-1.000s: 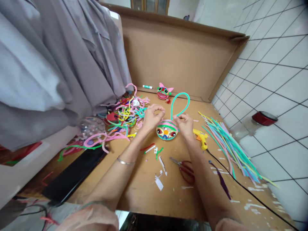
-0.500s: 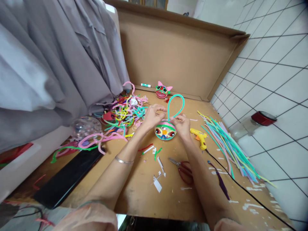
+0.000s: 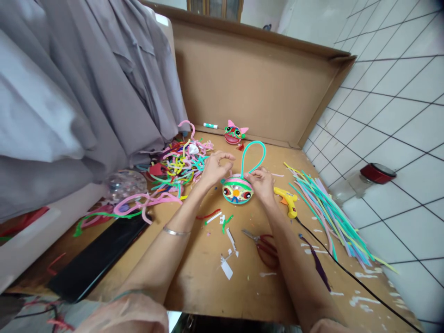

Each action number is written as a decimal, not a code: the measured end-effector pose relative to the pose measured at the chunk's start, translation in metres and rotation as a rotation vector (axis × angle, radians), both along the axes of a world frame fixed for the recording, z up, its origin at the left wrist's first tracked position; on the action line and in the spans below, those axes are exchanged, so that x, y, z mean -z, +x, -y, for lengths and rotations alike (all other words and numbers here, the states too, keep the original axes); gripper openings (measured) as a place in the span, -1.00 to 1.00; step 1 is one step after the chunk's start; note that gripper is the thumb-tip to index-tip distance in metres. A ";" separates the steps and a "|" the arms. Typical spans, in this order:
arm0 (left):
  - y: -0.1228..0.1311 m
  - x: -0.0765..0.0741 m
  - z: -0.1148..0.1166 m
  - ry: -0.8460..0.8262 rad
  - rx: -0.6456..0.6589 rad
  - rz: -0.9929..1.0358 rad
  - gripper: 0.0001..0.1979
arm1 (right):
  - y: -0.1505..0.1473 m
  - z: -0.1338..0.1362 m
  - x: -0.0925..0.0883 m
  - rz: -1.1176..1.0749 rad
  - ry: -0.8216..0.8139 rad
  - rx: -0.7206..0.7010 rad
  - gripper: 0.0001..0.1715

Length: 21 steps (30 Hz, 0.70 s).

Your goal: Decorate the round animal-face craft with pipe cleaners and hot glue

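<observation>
A round craft face with red-and-black eyes, an orange nose and pink and green bands stands upright mid-table. From its top rises a loop of teal pipe cleaner. My right hand is closed at the face's upper right, thumb and fingertips pinching the base of that loop. My left hand is just off the face's upper left, fingers apart and curved, with nothing visible in them. Red-handled scissors and a yellow glue gun lie near my right forearm.
A tangle of pipe cleaners lies left, beside a clear plastic piece and a black slab. Straight pipe cleaners and a red-lidded jar are right. A finished-looking face sits before the cardboard wall.
My left hand has drawn slightly left, away from the craft face. My right hand keeps its pinch at the loop's base. The view has shifted slightly.
</observation>
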<state>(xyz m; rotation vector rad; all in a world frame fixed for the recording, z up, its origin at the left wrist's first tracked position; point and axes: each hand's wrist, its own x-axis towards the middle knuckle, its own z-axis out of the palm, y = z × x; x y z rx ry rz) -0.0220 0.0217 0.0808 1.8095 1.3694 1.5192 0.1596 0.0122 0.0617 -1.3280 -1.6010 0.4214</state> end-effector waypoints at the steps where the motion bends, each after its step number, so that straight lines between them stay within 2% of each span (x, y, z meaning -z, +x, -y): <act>1: 0.000 0.000 0.000 -0.001 0.005 0.001 -0.78 | 0.000 0.000 0.000 0.005 -0.002 0.002 -0.78; 6: -0.001 -0.001 0.002 -0.036 0.035 -0.047 -0.80 | 0.001 -0.001 0.000 0.033 0.011 0.008 -0.76; 11: 0.000 -0.005 0.007 -0.036 0.075 -0.269 -0.83 | 0.001 -0.001 0.001 0.051 0.044 0.017 -0.72; 16: 0.006 -0.008 0.013 -0.021 0.086 -0.390 -0.86 | 0.001 -0.001 0.001 0.044 0.018 0.006 -0.79; 21: 0.011 -0.003 0.012 -0.014 0.099 -0.465 -0.89 | 0.001 -0.001 0.000 0.034 0.007 0.000 -0.82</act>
